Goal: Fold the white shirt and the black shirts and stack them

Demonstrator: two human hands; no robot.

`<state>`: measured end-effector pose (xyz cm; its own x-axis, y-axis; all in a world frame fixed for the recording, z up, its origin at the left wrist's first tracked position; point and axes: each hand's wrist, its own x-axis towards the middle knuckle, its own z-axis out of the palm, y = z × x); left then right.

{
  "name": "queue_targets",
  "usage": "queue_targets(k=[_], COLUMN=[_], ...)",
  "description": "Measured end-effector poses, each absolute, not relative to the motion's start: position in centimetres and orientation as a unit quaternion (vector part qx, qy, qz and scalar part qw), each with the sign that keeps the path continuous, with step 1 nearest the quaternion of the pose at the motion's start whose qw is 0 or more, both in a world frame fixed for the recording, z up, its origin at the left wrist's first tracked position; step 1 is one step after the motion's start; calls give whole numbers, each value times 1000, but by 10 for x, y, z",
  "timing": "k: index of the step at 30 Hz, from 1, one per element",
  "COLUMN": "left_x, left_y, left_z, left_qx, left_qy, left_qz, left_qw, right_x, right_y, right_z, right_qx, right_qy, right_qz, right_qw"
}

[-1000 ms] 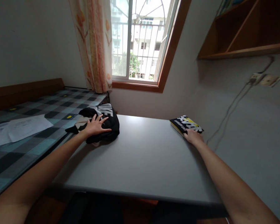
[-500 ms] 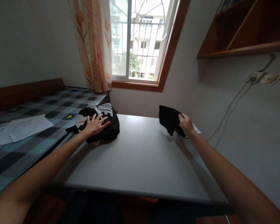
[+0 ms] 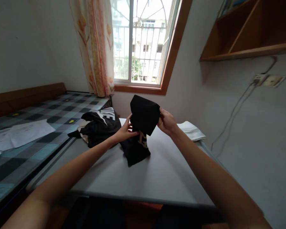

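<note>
A black cloth garment with a pale print hangs above the middle of the white table, its lower part resting on the tabletop. My right hand grips its right edge. On the garment's left side, my left hand has its fingers closed round the fabric. To the left lies a crumpled black garment with white lettering. A folded white cloth sits at the table's right back edge.
A bed with a checked cover adjoins the table on the left, with papers on it. Behind are a curtain and a barred window. A wooden shelf and cables are on the right wall.
The black garment has moved from the right side to the table's middle in my right hand. My left hand has left the crumpled garment and taken hold of this one. The white cloth is uncovered.
</note>
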<state>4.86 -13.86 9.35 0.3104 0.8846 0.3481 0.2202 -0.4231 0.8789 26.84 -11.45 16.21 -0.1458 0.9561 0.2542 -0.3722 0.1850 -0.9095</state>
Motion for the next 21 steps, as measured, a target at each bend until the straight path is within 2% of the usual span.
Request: queue_targets(k=[3,7,9,12,14,18,21], left_x=[52,45,44,49,54,61,62], left_y=[-137,-141,-142,-143,-144,-152,-157], left_z=[96,97,94,91,92,101,107], left_qx=[631,559,512,446,437,490,528], left_qy=[405,421,447,461,447,404,391], left_qz=[470,472,472,490,496,471,453], left_qw=[466,537,561,590,603,612,603], right_x=[279,293,290,273,260,245,247], right_y=[-100,-96,-105,-126,-139,-152,-152], right_z=[145,118,110,107,109,115,121], right_qx=[-420,-568,-542,-448,-426,-488,-498], right_qy=[-511,-585,-670,-779,-811,-806,-793], right_qz=[484,292,268,326,319,228,228], right_qw=[574,500,432,294,241,244,268])
